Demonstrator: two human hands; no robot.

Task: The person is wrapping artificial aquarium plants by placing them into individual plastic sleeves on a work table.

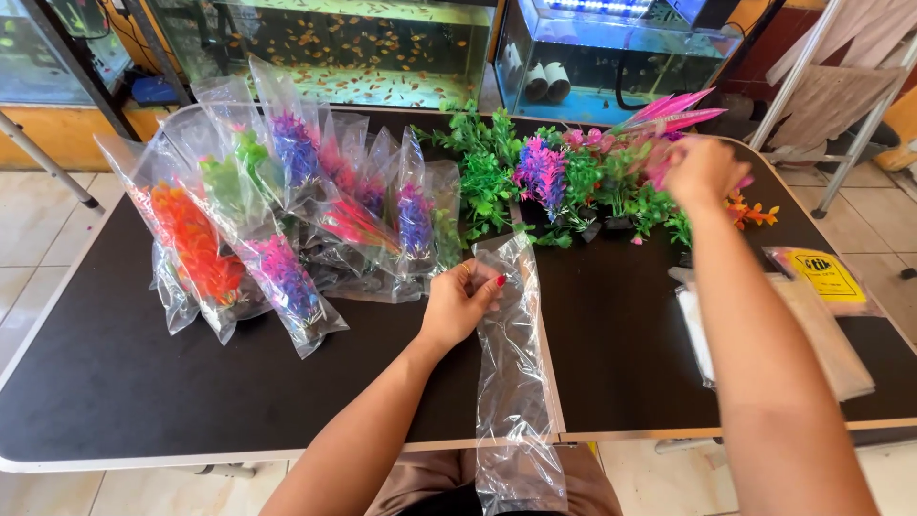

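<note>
My left hand (460, 302) pinches the upper edge of a long clear plastic bag (514, 382) that lies on the black table (115, 382) and hangs over its front edge. My right hand (702, 170) reaches to the back right and closes around a pink spiky artificial aquarium plant (669, 113) among a row of loose green, purple and pink plastic plants (544, 182). The grip itself is blurred.
A heap of bagged artificial plants (277, 220) in orange, purple, green and pink fills the table's left half. A stack of flat bags and a yellow-labelled packet (826, 277) lies at the right. Fish tanks (363, 48) stand behind the table. A metal rack (841, 105) is at right.
</note>
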